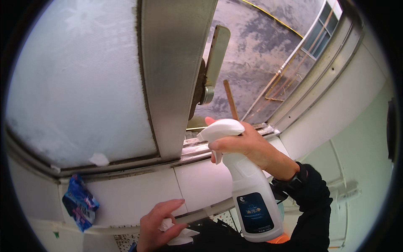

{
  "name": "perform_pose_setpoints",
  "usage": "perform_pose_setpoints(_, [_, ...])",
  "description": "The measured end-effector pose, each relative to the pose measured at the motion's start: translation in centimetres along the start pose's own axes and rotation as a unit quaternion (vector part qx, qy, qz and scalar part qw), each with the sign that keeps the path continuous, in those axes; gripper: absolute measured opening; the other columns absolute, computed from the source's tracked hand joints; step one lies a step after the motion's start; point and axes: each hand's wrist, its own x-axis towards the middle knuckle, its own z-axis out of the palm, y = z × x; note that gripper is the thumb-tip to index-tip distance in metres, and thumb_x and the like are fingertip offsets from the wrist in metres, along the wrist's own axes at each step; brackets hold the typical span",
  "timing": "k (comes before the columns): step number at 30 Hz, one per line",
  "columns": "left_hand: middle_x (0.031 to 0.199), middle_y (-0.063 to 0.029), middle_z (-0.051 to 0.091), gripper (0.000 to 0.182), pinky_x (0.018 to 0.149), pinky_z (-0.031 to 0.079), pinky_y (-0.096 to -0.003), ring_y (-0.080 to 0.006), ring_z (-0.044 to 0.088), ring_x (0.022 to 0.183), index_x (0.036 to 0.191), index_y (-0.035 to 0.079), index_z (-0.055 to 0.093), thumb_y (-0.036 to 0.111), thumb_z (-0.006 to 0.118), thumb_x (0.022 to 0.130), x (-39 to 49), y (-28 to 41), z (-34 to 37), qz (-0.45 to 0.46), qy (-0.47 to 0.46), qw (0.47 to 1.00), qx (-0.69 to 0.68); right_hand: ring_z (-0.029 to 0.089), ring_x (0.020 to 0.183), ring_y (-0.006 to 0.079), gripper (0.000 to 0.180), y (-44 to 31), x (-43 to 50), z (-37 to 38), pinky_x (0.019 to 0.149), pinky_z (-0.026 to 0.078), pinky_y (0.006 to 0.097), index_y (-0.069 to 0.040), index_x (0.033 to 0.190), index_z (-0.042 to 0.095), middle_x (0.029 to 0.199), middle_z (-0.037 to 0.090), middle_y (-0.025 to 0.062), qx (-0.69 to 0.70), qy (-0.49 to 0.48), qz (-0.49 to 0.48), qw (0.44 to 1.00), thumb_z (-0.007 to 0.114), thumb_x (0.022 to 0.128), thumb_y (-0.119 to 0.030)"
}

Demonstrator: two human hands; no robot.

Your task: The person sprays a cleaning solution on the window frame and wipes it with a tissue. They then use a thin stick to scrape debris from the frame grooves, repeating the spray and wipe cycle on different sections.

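My right hand [242, 141] is wrapped around the neck and trigger of a white plastic spray bottle [252, 186], which hangs upright with its nozzle towards the left and a dark label bearing writing. Below the sill my left hand [160, 223] holds a crumpled white tissue [181, 236] between thumb and fingers. Ahead is a metal-framed window: a frosted pane [78, 88] at left, a wide metal stile [173, 72] with a lever handle [217, 56], and an opening at right. A small white scrap [99, 159] lies at the pane's lower edge.
A blue, crumpled plastic packet [80, 204] lies on the white tiled sill [141, 195] at left. The metal window track [198, 149] looks dirty. A wooden stick [230, 99] stands in the opening. Outside are a stained wall, pipes and another window [322, 30]. Something orange shows behind the bottle.
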Motion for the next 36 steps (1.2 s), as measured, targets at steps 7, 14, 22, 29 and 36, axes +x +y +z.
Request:
perform_pose_setpoints(7, [0.115, -0.0155, 0.061, 0.055, 0.066, 0.047, -0.022, -0.0093, 0.056, 0.064, 0.12, -0.001, 0.052, -0.004, 0.062, 0.066, -3.8, 0.5, 4.3, -0.043, 0.116, 0.988, -0.095, 0.061, 0.075, 0.0128, 0.046, 0.2, -2.3, -2.8, 0.066, 0.048, 0.0265, 0.005, 0.114, 0.054, 0.083, 0.062, 0.0083, -0.003, -0.02, -0.041, 0.999, 0.068, 0.08, -0.022])
perform_pose_setpoints(14, [0.112, -0.0121, 0.062, 0.052, 0.071, 0.046, -0.0212, -0.0078, 0.055, 0.068, 0.124, 0.0, 0.051, 0.008, 0.067, 0.075, -7.4, -0.1, 9.8, -0.095, 0.144, 0.979, -0.105, 0.062, 0.08, 0.014, 0.042, 0.6, -7.0, -7.5, 0.075, 0.047, 0.0249, 0.004, 0.114, 0.055, 0.084, 0.067, 0.011, 0.005, 0.018, -0.115, 0.993, 0.065, 0.08, -0.018])
perform_pose_setpoints(22, [0.119, -0.0102, 0.055, 0.056, 0.081, 0.046, -0.0268, -0.0142, 0.056, 0.087, 0.133, 0.006, 0.045, 0.017, 0.069, 0.083, -12.3, -3.7, 15.1, -0.151, 0.008, 0.987, -0.043, 0.063, 0.082, 0.0172, 0.064, -1.0, -7.9, -5.4, 0.073, 0.049, 0.0287, 0.004, 0.13, 0.046, 0.091, 0.064, 0.0116, -0.054, -0.079, -0.183, 0.979, 0.071, 0.076, -0.02])
perform_pose_setpoints(29, [0.13, -0.011, 0.05, 0.046, 0.104, 0.032, -0.0327, -0.0223, 0.045, 0.123, 0.133, 0.003, 0.045, 0.022, 0.056, 0.092, -17.6, -3.3, 19.0, -0.201, 0.079, 0.944, -0.248, 0.062, 0.079, 0.0171, 0.054, -4.2, -5.7, -2.0, 0.068, 0.05, 0.0306, -0.001, 0.122, 0.054, 0.093, 0.062, 0.01, -0.103, -0.151, -0.278, 0.943, 0.07, 0.076, -0.025])
perform_pose_setpoints(36, [0.122, -0.0086, 0.056, 0.044, 0.097, 0.04, -0.0311, -0.0181, 0.051, 0.113, 0.131, 0.003, 0.047, 0.022, 0.056, 0.093, -17.2, -3.1, 19.1, -0.238, 0.082, 0.95, -0.185, 0.063, 0.075, 0.0184, 0.056, -5.3, -4.5, -0.6, 0.066, 0.05, 0.0318, 0.003, 0.124, 0.052, 0.089, 0.064, 0.011, -0.111, -0.168, -0.27, 0.942, 0.068, 0.077, -0.022])
